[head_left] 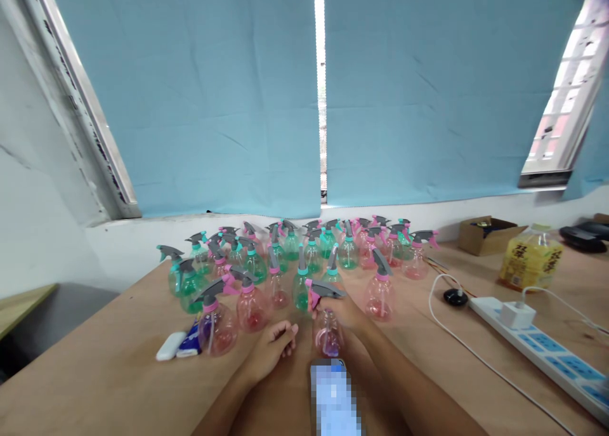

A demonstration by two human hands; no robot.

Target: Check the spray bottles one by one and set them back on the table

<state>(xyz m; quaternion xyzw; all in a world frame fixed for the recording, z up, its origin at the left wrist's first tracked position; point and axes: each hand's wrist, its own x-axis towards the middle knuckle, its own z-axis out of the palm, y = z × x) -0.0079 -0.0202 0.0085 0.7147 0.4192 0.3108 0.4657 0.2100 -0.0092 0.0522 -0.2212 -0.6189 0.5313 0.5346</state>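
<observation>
My right hand [343, 310] is wrapped round the neck of a clear pink spray bottle [328, 341], just below its grey and pink trigger head. This bottle stands upright in front of me, a little behind a phone [333, 398] whose screen is blurred out. My left hand [272, 352] rests on the table [143, 398] with its fingers curled in and nothing seen in them. Nearest to it stand two pink spray bottles, one [217, 331] to its left and another [254, 306] just beyond. Past both hands, several more pink and green spray bottles [255, 264] are grouped together.
On the left lie a white case [170, 346] and a blue packet [191, 339]. To the right are a power strip [547, 347] with a white cable, a black round object [455, 297], a yellow-labelled jug [530, 261] and a cardboard box [490, 236]. Blue curtains [214, 93] hang behind.
</observation>
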